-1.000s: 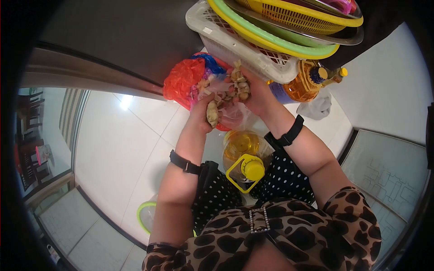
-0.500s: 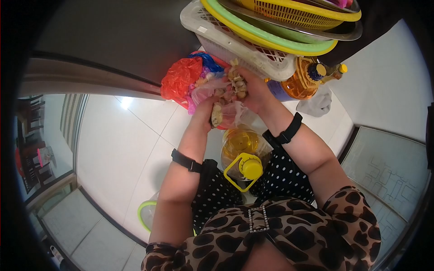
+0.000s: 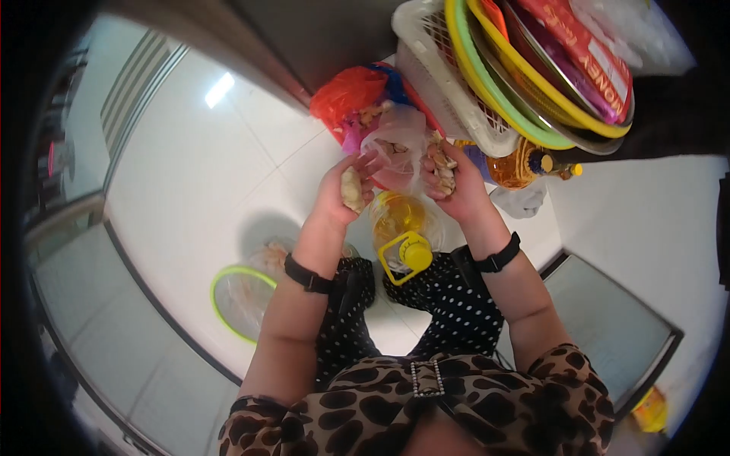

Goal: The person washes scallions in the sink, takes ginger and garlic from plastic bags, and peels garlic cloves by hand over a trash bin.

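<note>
My left hand [image 3: 340, 194] has a pale yellowish, lumpy piece [image 3: 352, 190] against its palm; whether it is garlic or ginger I cannot tell. My fingers curl loosely beside it. Garlic [image 3: 443, 169] fills my right hand [image 3: 460, 188], its bulbs clustered along the fingers. Between the two hands a clear plastic bag [image 3: 399, 135] sits with some darker pieces showing inside. Behind it lie a red plastic bag [image 3: 350, 95] and a purple bag [image 3: 352, 134]. Below the hands, between my knees, stands an oil jug [image 3: 399, 220] with a yellow cap and handle.
A white plastic basket [image 3: 433, 72] stands at the upper right with stacked yellow and green basins [image 3: 464, 76]. Beside it are an oil bottle [image 3: 513, 167] and a grey cloth [image 3: 521, 201]. A green-rimmed bin [image 3: 242, 304] sits at my left on the tiled floor [image 3: 220, 152].
My hands have moved apart, the left to the left and the right to the right, each with its load. The clear bag now shows open between them. The view has turned.
</note>
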Demonstrator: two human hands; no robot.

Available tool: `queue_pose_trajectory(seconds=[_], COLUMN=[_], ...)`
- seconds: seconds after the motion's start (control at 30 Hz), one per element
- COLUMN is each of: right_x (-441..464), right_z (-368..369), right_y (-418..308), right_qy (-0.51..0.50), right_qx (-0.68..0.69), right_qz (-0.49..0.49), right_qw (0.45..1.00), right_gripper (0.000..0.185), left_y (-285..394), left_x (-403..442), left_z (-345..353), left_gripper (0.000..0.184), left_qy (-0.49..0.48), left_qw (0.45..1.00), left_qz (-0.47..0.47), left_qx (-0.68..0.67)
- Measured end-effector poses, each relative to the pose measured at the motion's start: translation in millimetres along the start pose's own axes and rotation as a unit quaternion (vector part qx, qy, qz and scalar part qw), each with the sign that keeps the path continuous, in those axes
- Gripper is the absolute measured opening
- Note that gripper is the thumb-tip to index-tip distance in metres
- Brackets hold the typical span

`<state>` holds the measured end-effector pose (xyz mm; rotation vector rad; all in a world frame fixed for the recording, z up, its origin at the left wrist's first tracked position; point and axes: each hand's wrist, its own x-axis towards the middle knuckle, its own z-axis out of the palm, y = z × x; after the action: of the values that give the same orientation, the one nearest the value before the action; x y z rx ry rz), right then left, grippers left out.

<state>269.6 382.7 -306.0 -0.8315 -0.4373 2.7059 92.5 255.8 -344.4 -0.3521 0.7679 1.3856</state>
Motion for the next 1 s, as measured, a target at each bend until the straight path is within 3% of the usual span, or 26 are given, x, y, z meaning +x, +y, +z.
queue_pose_trajectory(seconds=[0.07,0.2,0.33,0.4,0.43,0.53,0.57,0.7,0.73,0.8,1.0], right_x=[-25.9,-69.2,-118.7,-150.7,-168.0,-208.4,-219.9,-271.4,-232.5,-243.5,-234.9], right_z=[43.2,135.2,222.2,263.1,281.1,322.0,332.6,355.2,311.5,295.3,306.1], right_y=[3.1,23.5,50.6,53.3,54.3,62.1,65.1,77.8,11.8,-12.9,-42.6], right_qy=[0.011,-0.030,-0.097,-0.127,-0.147,-0.215,-0.244,-0.299,-0.311,-0.339,-0.382], right_qx=[-0.043,-0.109,-0.133,-0.132,-0.138,-0.172,-0.183,-0.238,-0.222,-0.246,-0.303], right_qz=[0.047,0.139,0.207,0.252,0.268,0.311,0.329,0.408,0.448,0.482,0.594], right_qw=[0.998,0.984,0.964,0.950,0.942,0.909,0.894,0.829,0.808,0.770,0.640], right_gripper=[0.022,0.023,0.027,0.028,0.027,0.026,0.026,0.025,0.025,0.023,0.022], left_y=[-2.5,6.2,1.8,-4.3,-12.2,-33.0,-46.8,-134.9,-145.7,-196.2,-256.1], left_x=[-33.4,-142.4,-256.6,-318.5,-342.9,-424.1,-446.2,-522.1,-452.1,-440.8,-399.0], left_z=[-13.9,9.9,43.0,81.4,82.4,111.6,110.5,135.4,183.9,221.7,276.7], left_gripper=[0.024,0.020,0.023,0.025,0.026,0.027,0.028,0.033,0.033,0.034,0.034], left_qy=[-0.124,-0.080,-0.117,-0.027,-0.094,-0.069,-0.143,-0.129,-0.073,-0.026,0.130], left_qw=[0.980,0.965,0.933,0.923,0.917,0.887,0.861,0.764,0.755,0.711,0.571], left_qz=[0.015,0.114,0.201,0.250,0.287,0.386,0.431,0.580,0.604,0.658,0.755], left_qx=[-0.153,-0.224,-0.276,-0.291,-0.261,-0.245,-0.228,-0.250,-0.244,-0.247,-0.295])
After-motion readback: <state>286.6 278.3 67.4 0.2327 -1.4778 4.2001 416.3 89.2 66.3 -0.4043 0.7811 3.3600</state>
